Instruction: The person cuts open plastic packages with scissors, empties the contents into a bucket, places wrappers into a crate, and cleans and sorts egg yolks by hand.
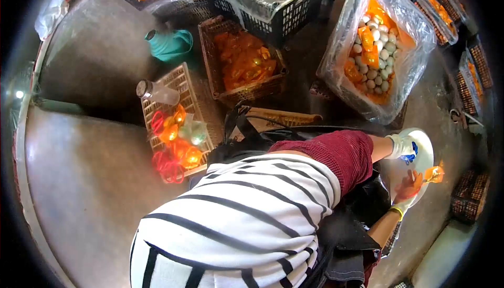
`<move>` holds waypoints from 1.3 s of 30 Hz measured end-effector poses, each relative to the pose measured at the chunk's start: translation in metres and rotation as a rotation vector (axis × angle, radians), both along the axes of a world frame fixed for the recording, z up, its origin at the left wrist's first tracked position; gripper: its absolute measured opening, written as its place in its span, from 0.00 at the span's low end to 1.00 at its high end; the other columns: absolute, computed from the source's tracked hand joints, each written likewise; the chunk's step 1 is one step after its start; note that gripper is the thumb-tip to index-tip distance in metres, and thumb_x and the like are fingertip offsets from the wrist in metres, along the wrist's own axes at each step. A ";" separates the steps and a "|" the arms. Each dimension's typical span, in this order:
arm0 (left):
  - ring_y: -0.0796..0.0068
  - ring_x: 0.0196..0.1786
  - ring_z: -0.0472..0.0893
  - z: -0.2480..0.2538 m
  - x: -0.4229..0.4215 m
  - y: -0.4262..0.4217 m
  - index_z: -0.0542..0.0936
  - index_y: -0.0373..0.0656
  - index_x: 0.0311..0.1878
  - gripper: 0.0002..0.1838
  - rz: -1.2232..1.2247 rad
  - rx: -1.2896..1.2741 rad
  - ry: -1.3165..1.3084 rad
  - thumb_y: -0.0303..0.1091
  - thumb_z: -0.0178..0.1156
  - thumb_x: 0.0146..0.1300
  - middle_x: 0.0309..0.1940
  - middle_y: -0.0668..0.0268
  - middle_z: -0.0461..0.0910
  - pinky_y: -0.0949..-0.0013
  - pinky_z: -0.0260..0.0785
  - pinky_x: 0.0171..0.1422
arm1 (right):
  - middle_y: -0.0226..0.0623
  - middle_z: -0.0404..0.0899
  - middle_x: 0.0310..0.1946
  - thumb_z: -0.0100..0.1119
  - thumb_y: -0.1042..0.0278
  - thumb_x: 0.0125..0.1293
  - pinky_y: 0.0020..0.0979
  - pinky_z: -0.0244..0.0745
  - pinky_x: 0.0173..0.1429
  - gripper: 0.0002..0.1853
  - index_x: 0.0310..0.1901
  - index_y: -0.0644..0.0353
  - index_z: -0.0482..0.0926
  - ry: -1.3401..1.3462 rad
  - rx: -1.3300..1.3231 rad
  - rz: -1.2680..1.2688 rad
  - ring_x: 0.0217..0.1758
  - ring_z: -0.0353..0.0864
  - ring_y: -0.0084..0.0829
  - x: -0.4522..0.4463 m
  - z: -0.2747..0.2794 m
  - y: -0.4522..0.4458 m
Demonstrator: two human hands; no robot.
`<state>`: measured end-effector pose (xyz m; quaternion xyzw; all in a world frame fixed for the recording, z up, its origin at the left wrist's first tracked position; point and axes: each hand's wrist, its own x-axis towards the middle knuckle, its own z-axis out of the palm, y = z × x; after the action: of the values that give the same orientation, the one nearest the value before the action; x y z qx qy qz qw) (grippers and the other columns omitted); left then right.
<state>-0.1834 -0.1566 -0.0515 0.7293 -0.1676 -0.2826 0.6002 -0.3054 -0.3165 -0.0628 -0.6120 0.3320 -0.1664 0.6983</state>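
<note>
My left hand (402,147), in a white glove with blue on it, is over a round white basin (428,149); its fingers are too small and bent to read. Nearer the lower edge of the basin is my right hand (409,187), in a white and orange glove with a yellow cuff. Its fingertips are closed on an orange plastic packet (434,174), which sticks out past the basin's rim. Whether anything lies under my hands cannot be seen.
A plastic-lined crate (336,52) holds pale eggs and orange packets. Beside it are a dark crate (302,15), a brown crate (210,62) of orange packets, a teal container (170,45) and a crate (186,78) with a jar. More crates (470,193) line the right.
</note>
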 end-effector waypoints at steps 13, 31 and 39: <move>0.63 0.52 0.79 -0.020 0.008 -0.008 0.66 0.35 0.63 0.25 -0.410 -0.594 0.589 0.35 0.57 0.65 0.54 0.56 0.76 0.65 0.73 0.55 | 0.42 0.72 0.57 0.40 0.49 0.71 0.28 0.70 0.56 0.27 0.64 0.57 0.66 -0.486 0.383 -0.111 0.53 0.76 0.33 -0.008 -0.057 -0.029; 0.67 0.37 0.81 -0.035 -0.006 -0.088 0.77 0.37 0.45 0.09 -0.370 -0.395 0.531 0.27 0.56 0.61 0.32 0.62 0.79 0.69 0.77 0.41 | 0.45 0.81 0.41 0.51 0.54 0.65 0.38 0.71 0.48 0.17 0.48 0.55 0.78 0.290 -0.639 -0.069 0.43 0.80 0.42 -0.051 -0.012 0.000; 0.66 0.39 0.81 -0.019 0.003 -0.066 0.74 0.32 0.50 0.13 -0.302 -0.409 0.021 0.25 0.55 0.62 0.39 0.60 0.79 0.69 0.77 0.43 | 0.46 0.80 0.39 0.51 0.48 0.63 0.37 0.71 0.49 0.20 0.48 0.53 0.77 0.250 -0.616 0.009 0.45 0.79 0.43 -0.038 -0.011 0.003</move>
<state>-0.1804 -0.2229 -0.0706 0.5565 -0.3222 -0.3369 0.6878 -0.3437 -0.3136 -0.0737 -0.8115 0.3466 -0.1792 0.4350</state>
